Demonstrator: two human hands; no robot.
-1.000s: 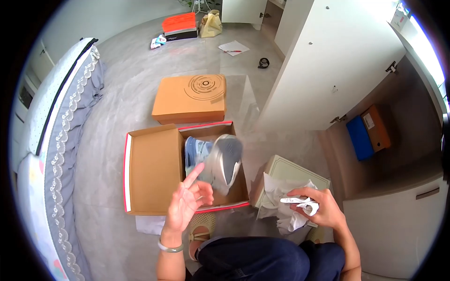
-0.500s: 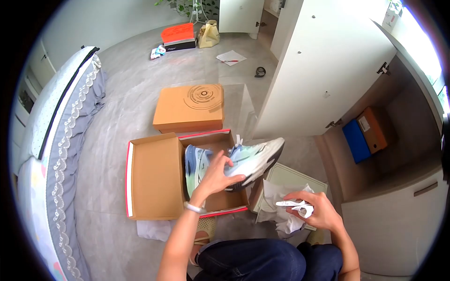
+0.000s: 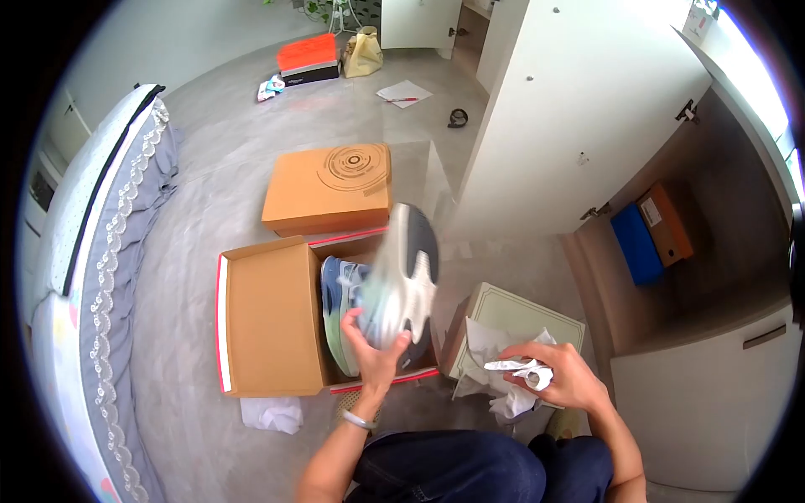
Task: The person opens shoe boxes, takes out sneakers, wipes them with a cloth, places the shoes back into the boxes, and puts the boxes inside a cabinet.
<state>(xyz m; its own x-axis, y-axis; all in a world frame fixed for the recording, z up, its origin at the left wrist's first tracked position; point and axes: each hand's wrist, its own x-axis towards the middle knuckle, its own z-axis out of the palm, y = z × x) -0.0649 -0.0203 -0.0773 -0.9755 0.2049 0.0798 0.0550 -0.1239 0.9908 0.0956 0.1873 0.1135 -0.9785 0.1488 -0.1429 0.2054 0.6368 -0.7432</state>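
Observation:
My left hand grips a pale blue and white sneaker by its heel end, over the open shoebox. The sneaker is tilted with its black and white sole facing right, and it is blurred by motion. A second sneaker lies in the box, partly hidden behind the first. My right hand is closed around a crumpled white tissue paper. Below that hand, more crumpled paper lies against a pale box with a thin border line.
A closed brown box stands behind the shoebox. Farther back are an orange and black shoebox, a beige bag, a paper sheet and a black coil. An open cabinet door rises at right; a bed is at left.
My left hand has turned the sneaker from lying sideways to toe-up, sole facing right. The view has shifted slightly; my right hand still holds the paper.

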